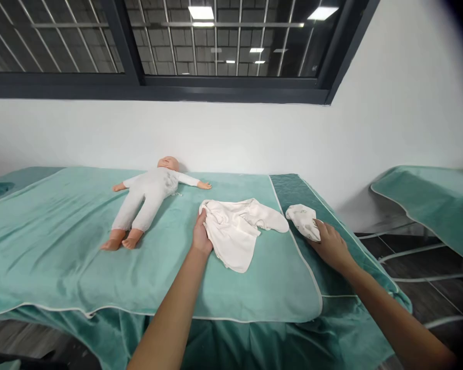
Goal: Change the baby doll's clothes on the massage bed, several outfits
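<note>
A small white baby top (237,234) with a long sleeve stretched to the right lies on the green cover. My left hand (202,234) grips its left edge, thumb on top and the fingers partly hidden beneath. Farther right, my right hand (331,245) is closed on the near edge of a small white patterned cloth piece (302,220), bunched like a baby hat; its exact kind is unclear. Left of the top, a baby doll (148,192) in a white bodysuit rests on its back, arms spread and bare feet toward me. Neither hand touches the doll.
The light green cover (81,277) lies over a darker green bed sheet (355,308). Behind the bed stands a white wall (231,133) below a dark-framed window (231,90). At right is another green-covered bed (440,200) with metal legs.
</note>
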A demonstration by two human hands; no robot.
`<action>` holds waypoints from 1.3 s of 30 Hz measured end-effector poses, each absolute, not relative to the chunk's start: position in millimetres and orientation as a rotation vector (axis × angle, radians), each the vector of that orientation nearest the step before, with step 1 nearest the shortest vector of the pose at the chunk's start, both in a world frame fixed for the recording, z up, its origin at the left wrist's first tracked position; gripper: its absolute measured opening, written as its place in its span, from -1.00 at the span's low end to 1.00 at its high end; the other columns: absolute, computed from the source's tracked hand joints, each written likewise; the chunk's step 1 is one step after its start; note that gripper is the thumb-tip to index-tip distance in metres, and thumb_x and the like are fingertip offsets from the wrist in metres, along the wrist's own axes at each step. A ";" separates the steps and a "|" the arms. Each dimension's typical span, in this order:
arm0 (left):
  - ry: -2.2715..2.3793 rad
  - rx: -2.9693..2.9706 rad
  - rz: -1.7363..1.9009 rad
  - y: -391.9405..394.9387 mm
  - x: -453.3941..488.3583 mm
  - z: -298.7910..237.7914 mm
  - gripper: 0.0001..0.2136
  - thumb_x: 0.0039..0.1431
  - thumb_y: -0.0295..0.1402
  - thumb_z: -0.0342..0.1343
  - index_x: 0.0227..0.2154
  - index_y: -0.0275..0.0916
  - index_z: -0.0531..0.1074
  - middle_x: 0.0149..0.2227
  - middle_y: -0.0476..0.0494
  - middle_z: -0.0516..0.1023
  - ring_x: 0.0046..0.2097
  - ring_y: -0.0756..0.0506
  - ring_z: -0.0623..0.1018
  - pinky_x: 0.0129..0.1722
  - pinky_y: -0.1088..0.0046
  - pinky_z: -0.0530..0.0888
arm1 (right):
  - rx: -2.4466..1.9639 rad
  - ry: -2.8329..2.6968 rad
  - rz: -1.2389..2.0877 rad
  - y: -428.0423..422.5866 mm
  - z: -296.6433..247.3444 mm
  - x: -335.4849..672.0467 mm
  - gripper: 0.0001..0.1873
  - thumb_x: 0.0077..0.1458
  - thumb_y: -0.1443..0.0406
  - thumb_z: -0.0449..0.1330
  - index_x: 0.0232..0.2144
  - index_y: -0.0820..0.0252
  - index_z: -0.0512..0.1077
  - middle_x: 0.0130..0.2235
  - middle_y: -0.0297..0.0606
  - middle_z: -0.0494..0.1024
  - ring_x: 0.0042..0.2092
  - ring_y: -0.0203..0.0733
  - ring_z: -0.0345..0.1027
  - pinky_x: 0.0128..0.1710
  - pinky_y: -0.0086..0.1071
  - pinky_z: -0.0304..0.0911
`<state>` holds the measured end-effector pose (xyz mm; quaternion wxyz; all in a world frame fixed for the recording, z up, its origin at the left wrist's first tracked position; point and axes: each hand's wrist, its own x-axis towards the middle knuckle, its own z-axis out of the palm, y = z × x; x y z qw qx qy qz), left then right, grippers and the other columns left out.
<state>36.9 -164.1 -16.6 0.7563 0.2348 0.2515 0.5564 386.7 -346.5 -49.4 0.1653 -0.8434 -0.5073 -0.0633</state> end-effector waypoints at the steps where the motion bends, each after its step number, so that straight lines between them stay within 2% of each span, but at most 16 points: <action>1: 0.586 0.551 1.208 -163.0 37.7 -14.8 -0.60 0.06 -0.15 0.29 -0.05 -0.19 0.48 -0.10 -0.16 0.65 0.02 -0.22 0.61 0.08 0.21 0.50 | -2.435 -1.429 -0.181 -346.9 -52.9 386.2 -0.32 0.17 0.02 0.10 0.27 0.12 0.18 0.27 0.08 0.29 0.23 0.30 0.24 0.15 0.19 0.19; 5: 0.813 0.802 1.141 -149.9 40.2 4.5 -0.62 -0.05 -0.22 0.35 -0.17 -0.24 0.49 -0.29 -0.13 0.63 -0.21 -0.18 0.63 -0.06 0.23 0.53 | -2.367 -1.524 -0.227 -342.7 -25.0 368.6 0.00 0.01 -0.02 0.28 0.37 0.13 -0.02 0.43 0.09 -0.06 0.40 0.39 -0.11 0.25 0.33 -0.03; 8: 0.848 0.926 1.108 -144.3 40.5 42.6 -0.66 -0.19 -0.36 0.41 -0.28 -0.30 0.53 -0.40 -0.10 0.60 -0.30 -0.15 0.59 -0.11 0.29 0.51 | -2.045 -1.694 -0.096 -327.4 19.9 336.9 -0.01 0.05 -0.05 0.27 0.38 0.13 -0.03 0.44 0.06 -0.08 0.43 0.28 -0.19 0.31 0.21 -0.04; 10: 0.776 1.091 1.061 -152.4 39.3 81.1 -0.69 -0.21 -0.37 0.41 -0.32 -0.31 0.57 -0.36 -0.12 0.61 -0.24 -0.16 0.58 -0.11 0.35 0.49 | -1.787 -1.738 0.103 -311.9 53.9 310.3 -0.10 0.13 -0.03 0.21 0.37 0.12 -0.02 0.42 0.03 0.00 0.42 0.14 -0.08 0.32 0.05 0.06; 12: 0.596 1.625 0.868 -170.5 37.0 125.5 -0.73 -0.06 -0.29 0.34 -0.26 -0.27 0.60 -0.25 -0.13 0.63 -0.14 -0.19 0.57 -0.09 0.36 0.47 | -1.578 -1.763 0.194 -295.4 90.3 284.1 -0.22 0.17 0.04 0.19 0.35 0.07 0.06 0.38 -0.05 0.10 0.38 0.05 0.03 0.30 -0.04 0.11; 14: 0.495 1.963 0.744 -193.2 33.4 168.8 -0.75 0.03 -0.26 0.26 -0.23 -0.22 0.61 -0.20 -0.12 0.63 -0.10 -0.22 0.56 -0.08 0.33 0.47 | -1.375 -1.871 0.197 -281.7 127.4 262.6 -0.29 0.13 0.13 0.23 0.30 0.02 0.18 0.34 -0.15 0.20 0.32 0.00 0.14 0.25 -0.12 0.17; 15: 0.471 2.064 0.725 -203.8 30.9 187.9 -0.75 0.07 -0.26 0.21 -0.21 -0.20 0.61 -0.16 -0.12 0.63 -0.07 -0.23 0.56 -0.07 0.31 0.47 | -1.298 -1.960 0.206 -276.6 145.4 254.4 -0.35 0.10 0.17 0.24 0.24 0.01 0.27 0.27 -0.20 0.31 0.26 -0.02 0.23 0.20 -0.15 0.22; 17: 0.452 2.234 0.716 -219.4 24.0 218.3 -0.74 0.09 -0.29 0.16 -0.18 -0.18 0.62 -0.12 -0.11 0.63 -0.03 -0.24 0.55 -0.03 0.31 0.46 | -1.273 -2.107 0.286 -270.5 176.9 244.1 -0.59 0.12 0.21 0.20 0.04 0.04 0.46 0.00 -0.30 0.54 0.02 -0.09 0.42 0.03 -0.23 0.31; 19: 0.497 2.428 0.769 -225.8 13.8 237.4 -0.73 0.11 -0.33 0.10 -0.17 -0.15 0.62 -0.12 -0.08 0.62 -0.03 -0.21 0.55 0.00 0.32 0.43 | -1.364 -2.196 0.320 -268.7 198.6 241.7 -0.76 0.13 0.20 0.18 -0.17 0.09 0.54 -0.26 -0.37 0.58 -0.20 -0.15 0.44 -0.16 -0.31 0.30; 20: 0.545 2.536 0.811 -226.0 7.7 243.1 -0.72 0.11 -0.36 0.07 -0.17 -0.14 0.62 -0.13 -0.06 0.62 -0.03 -0.19 0.55 0.01 0.32 0.42 | -1.423 -2.218 0.310 -268.8 204.9 243.3 -0.80 0.13 0.20 0.18 -0.23 0.10 0.55 -0.32 -0.38 0.57 -0.27 -0.17 0.41 -0.22 -0.34 0.27; 22: 0.681 2.731 0.915 -222.8 -5.8 248.8 -0.69 0.11 -0.39 0.03 -0.16 -0.13 0.62 -0.15 -0.04 0.60 -0.04 -0.17 0.55 0.04 0.31 0.38 | -1.539 -2.220 0.228 -270.0 208.1 250.7 -0.83 0.10 0.25 0.19 -0.26 0.09 0.55 -0.31 -0.34 0.59 -0.29 -0.16 0.39 -0.26 -0.35 0.22; 25: 0.926 2.832 1.092 -216.2 -24.9 247.8 -0.66 0.12 -0.39 -0.01 -0.12 -0.12 0.60 -0.15 -0.06 0.59 -0.04 -0.17 0.54 0.04 0.32 0.38 | -1.642 -2.141 0.120 -274.2 196.1 266.5 -0.76 0.10 0.33 0.12 -0.23 0.07 0.55 -0.19 -0.28 0.62 -0.20 -0.10 0.43 -0.19 -0.31 0.23; 30: 1.208 2.553 1.315 -203.3 -44.4 228.2 -0.74 0.18 -0.31 0.02 -0.17 -0.15 0.57 -0.14 -0.10 0.60 -0.09 -0.16 0.53 -0.05 0.39 0.41 | -1.613 -1.828 0.107 -289.4 166.5 282.9 -0.64 0.17 0.33 0.02 -0.06 -0.01 0.50 -0.08 -0.36 0.61 -0.09 -0.10 0.45 -0.09 -0.26 0.27; 33: 1.325 2.397 1.126 -187.9 -50.2 207.7 -0.74 0.19 -0.21 0.03 -0.22 -0.17 0.56 -0.21 -0.11 0.62 -0.16 -0.17 0.52 -0.14 0.38 0.41 | -1.701 -1.730 0.041 -297.3 155.5 285.4 -0.62 0.15 0.32 0.06 -0.02 -0.04 0.50 -0.09 -0.36 0.62 -0.11 -0.08 0.46 -0.12 -0.25 0.27; 36: 1.368 2.342 0.779 -167.4 -53.0 188.7 -0.68 0.17 -0.07 0.06 -0.31 -0.18 0.57 -0.29 -0.11 0.61 -0.21 -0.19 0.53 -0.22 0.37 0.40 | -1.749 -1.704 0.076 -295.6 152.3 290.4 -0.67 0.12 0.31 0.11 -0.11 -0.04 0.56 -0.13 -0.36 0.62 -0.16 -0.08 0.46 -0.18 -0.27 0.27; 39: 1.358 2.314 0.576 -142.6 -51.4 178.2 -0.61 0.10 0.05 0.11 -0.28 -0.15 0.58 -0.28 -0.12 0.63 -0.22 -0.21 0.56 -0.24 0.36 0.40 | -1.760 -1.693 0.118 -276.8 153.6 302.4 -0.76 0.08 0.27 0.16 -0.22 0.05 0.59 -0.25 -0.33 0.62 -0.28 -0.14 0.43 -0.28 -0.33 0.25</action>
